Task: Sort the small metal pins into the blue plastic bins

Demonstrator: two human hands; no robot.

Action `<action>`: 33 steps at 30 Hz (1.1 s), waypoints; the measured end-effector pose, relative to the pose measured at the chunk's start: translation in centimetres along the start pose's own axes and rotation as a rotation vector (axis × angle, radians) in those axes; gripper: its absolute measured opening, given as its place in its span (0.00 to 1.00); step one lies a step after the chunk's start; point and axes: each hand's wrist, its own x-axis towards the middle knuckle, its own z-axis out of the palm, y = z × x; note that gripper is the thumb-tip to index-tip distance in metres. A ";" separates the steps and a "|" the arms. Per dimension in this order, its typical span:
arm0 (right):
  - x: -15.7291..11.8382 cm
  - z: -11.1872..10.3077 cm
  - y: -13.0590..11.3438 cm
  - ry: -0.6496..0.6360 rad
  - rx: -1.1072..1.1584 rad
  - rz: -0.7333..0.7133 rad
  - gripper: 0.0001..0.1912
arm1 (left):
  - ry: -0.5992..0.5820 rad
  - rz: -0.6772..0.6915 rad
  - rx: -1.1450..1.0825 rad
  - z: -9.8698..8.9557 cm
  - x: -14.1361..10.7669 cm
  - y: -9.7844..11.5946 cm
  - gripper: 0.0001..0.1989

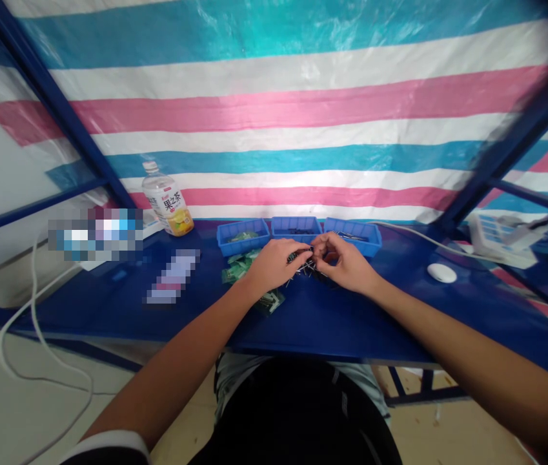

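My left hand (278,261) and my right hand (344,261) meet over the middle of the blue table, fingertips pinched close together. Between them is a small dark piece (311,250), too small to name. Both hands appear to be closed on it. Beneath the fingers lies a loose pile of thin dark and silvery metal parts (305,270), screw-like, partly covered by the hands. Left of my left hand are small green-and-clear plastic packets (235,268). Another clear packet with slim parts (271,301) lies under my left wrist.
Three blue bins stand behind the hands: a left one (225,247) with greenish contents, a middle one (278,224), and a right one (373,245) with thin parts. A drink bottle (170,203) stands at back left. A white oval object (442,273) and a cable (414,231) lie right.
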 end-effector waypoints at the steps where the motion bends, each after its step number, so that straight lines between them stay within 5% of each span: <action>1: 0.0 -0.1 0.0 -0.001 -0.002 -0.007 0.20 | 0.005 -0.013 -0.004 -0.1 0.0 0.1 0.17; 9: 0.2 -0.4 0.1 0.130 -0.117 -0.007 0.07 | -0.038 -0.096 -0.074 0.0 -0.2 0.2 0.18; 25: 0.3 -0.3 -0.2 0.042 -0.063 -0.072 0.08 | 0.101 -0.119 -0.189 0.3 -0.1 -0.2 0.14; 33: 0.1 0.0 -0.2 0.046 0.022 0.079 0.12 | 0.181 -0.156 -0.202 0.3 0.0 -0.4 0.07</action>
